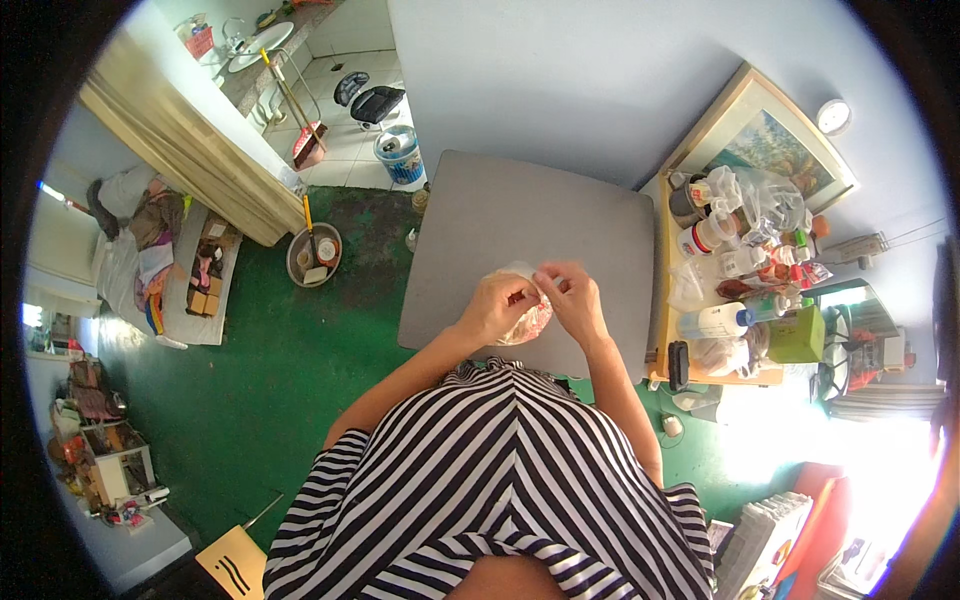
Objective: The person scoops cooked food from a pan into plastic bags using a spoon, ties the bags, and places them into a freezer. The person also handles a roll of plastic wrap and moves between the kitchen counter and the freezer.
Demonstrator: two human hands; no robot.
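Both hands are close together over the near part of a grey table [536, 217]. Between them is a clear plastic bag [517, 334] with small red and pale contents that I cannot make out. My left hand [501, 301] pinches the top of the bag, its fingers curled. At the bag's upper right edge, the thumb of my right hand [571, 296] meets the left fingers; its other fingers are blurred, and whether it grips the plastic I cannot tell. The lower part of the bag hangs or rests just in front of the striped shirt.
On the right, a wooden side table [664, 330] holds bottles, plastic bags and a green box [796, 334]. A framed picture [776, 142] leans on the wall behind it. A metal basin [313, 255] stands on the green floor at left, near a curtain [195, 150] and a bin [400, 156].
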